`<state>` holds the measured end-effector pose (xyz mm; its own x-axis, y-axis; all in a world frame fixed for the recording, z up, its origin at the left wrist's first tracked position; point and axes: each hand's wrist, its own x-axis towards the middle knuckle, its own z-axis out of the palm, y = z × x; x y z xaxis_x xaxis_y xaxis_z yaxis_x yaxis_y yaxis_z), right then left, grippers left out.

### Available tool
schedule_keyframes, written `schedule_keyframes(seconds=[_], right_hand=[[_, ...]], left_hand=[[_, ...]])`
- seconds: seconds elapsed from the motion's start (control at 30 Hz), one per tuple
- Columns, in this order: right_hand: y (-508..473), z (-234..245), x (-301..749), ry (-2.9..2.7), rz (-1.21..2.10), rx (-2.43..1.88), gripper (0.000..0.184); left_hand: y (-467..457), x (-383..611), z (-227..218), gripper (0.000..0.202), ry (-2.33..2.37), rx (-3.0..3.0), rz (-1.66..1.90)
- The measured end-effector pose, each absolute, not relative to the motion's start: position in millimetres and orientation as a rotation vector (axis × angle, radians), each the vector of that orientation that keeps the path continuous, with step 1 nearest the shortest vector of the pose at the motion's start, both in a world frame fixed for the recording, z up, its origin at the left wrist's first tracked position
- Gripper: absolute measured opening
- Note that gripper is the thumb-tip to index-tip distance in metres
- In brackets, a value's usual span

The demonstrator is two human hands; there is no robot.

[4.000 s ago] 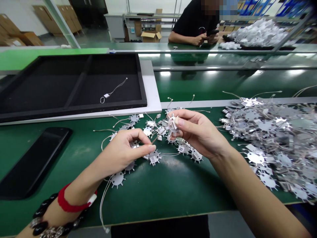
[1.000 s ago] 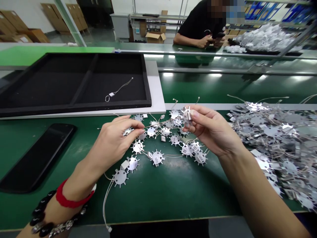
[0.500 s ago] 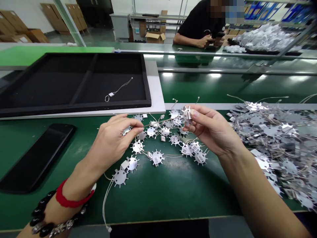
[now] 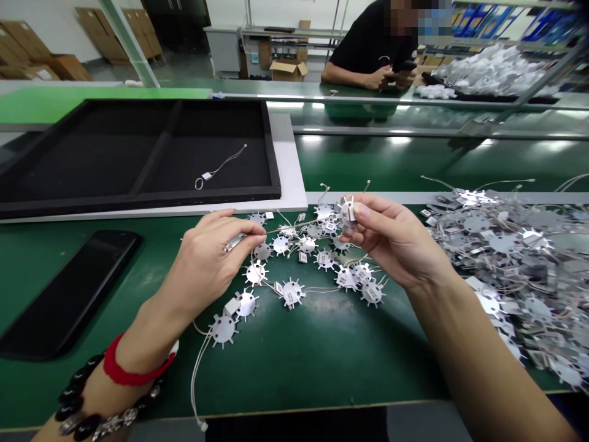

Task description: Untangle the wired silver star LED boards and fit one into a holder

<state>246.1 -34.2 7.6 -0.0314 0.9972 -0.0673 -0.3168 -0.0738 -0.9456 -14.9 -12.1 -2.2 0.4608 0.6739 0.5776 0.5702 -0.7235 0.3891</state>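
Between thumb and fingers of my right hand [image 4: 386, 236] is a silvery toothed metal disc [image 4: 347, 212] with a small white block on it. A thin pale wire [image 4: 294, 226] runs from it, stretched leftward to my left hand [image 4: 216, 255], whose thumb and forefinger pinch it. Below and between both hands lie several similar toothed discs [image 4: 292, 293] with white blocks and wires, spread on the green table [image 4: 322, 362]. One disc [image 4: 223, 329] near my left wrist trails a wire with a small white connector [image 4: 202, 425] at the table's front edge.
A large heap of toothed discs [image 4: 510, 252] fills the right side. At left lie a black phone-like slab [image 4: 69, 294] and a black divided tray [image 4: 207, 195] with one wired block [image 4: 207, 176] in it. Across the bench, a person [image 4: 363, 55] leans beside white parts [image 4: 497, 70].
Almost nothing differs. My left hand has shifted very slightly, still pinching the wire; my right hand holds the disc in the same place.
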Motion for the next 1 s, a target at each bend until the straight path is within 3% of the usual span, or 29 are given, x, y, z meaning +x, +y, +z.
schedule_keyframes(seconds=[1.0], right_hand=[[-34.9, 6.8, 250.0, -0.91, 1.418, -0.954, 0.024]], left_hand=[[-14.8, -16.1, -0.5, 0.009, 1.175, 2.416, 1.036]])
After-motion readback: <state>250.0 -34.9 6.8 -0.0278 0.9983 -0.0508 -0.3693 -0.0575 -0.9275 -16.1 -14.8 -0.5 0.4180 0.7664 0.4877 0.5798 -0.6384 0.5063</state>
